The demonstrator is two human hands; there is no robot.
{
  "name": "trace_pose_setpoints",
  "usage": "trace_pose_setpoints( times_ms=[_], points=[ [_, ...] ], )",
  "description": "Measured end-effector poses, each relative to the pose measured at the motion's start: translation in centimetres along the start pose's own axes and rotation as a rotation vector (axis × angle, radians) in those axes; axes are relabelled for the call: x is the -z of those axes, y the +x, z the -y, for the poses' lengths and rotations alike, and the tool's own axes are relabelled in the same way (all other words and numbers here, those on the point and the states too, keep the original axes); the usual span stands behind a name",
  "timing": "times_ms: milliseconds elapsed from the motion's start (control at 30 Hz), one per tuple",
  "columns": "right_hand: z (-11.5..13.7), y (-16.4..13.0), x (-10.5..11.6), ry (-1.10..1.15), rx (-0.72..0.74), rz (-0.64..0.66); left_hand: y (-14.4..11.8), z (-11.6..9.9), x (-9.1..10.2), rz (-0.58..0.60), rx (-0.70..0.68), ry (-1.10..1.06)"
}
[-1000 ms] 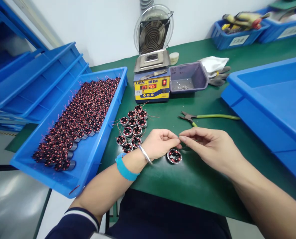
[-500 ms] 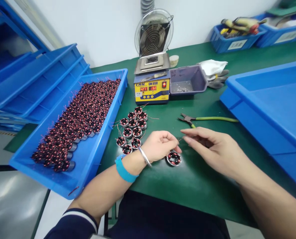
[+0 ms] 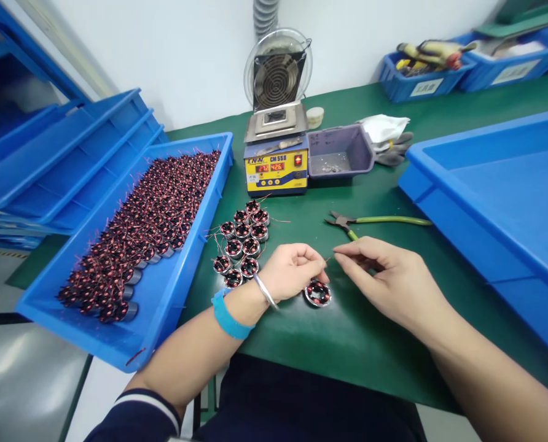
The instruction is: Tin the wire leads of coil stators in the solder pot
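Observation:
A ring-shaped motor stator (image 3: 317,294) with black and copper-red windings and a metal rim rests on the green table just below my fingers. My left hand (image 3: 295,270) is closed in a pinch above and left of it. Between the two hands shows a short bit of thin copper wire (image 3: 328,258). To its right, the thumb and forefinger of my right hand (image 3: 382,270) pinch the wire's other end. Left of my left hand several similar stators (image 3: 242,231) stand grouped together, loose wire ends sticking out.
A blue tray (image 3: 200,227) packed with stators lies at left. At the back are a yellow-blue heated pot unit (image 3: 276,172) with a fan and a grey-purple bin (image 3: 343,150). Green-handled cutting pliers (image 3: 370,220) lie beyond my right hand. A large blue bin (image 3: 486,159) stands at right.
The whole view has shifted slightly. Both hands stay pinched over the same stator, with hardly any movement against the table.

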State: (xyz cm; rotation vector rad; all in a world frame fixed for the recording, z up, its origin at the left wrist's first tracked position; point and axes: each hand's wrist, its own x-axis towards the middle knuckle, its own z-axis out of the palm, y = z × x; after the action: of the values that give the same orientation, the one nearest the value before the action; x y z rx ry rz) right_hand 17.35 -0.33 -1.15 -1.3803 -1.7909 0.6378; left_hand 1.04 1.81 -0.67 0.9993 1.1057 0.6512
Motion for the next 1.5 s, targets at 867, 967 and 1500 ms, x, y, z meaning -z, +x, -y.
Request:
trace_pose_setpoints(
  times_ms=[867,967,1500],
  points=[
    [0.1,-0.5,0.6,-0.066,0.134,0.099,0.1,0.4,0.2,0.074,-0.004,0.039],
    [-0.1,-0.5,0.6,-0.145,0.296,0.088,0.1,0.4,0.2,0.099,0.004,0.037],
    [0.0,-0.8,1.7,-0.020,0.213,0.369,-0.2,0.5,1.1,0.308,-0.050,0.189]
  ],
)
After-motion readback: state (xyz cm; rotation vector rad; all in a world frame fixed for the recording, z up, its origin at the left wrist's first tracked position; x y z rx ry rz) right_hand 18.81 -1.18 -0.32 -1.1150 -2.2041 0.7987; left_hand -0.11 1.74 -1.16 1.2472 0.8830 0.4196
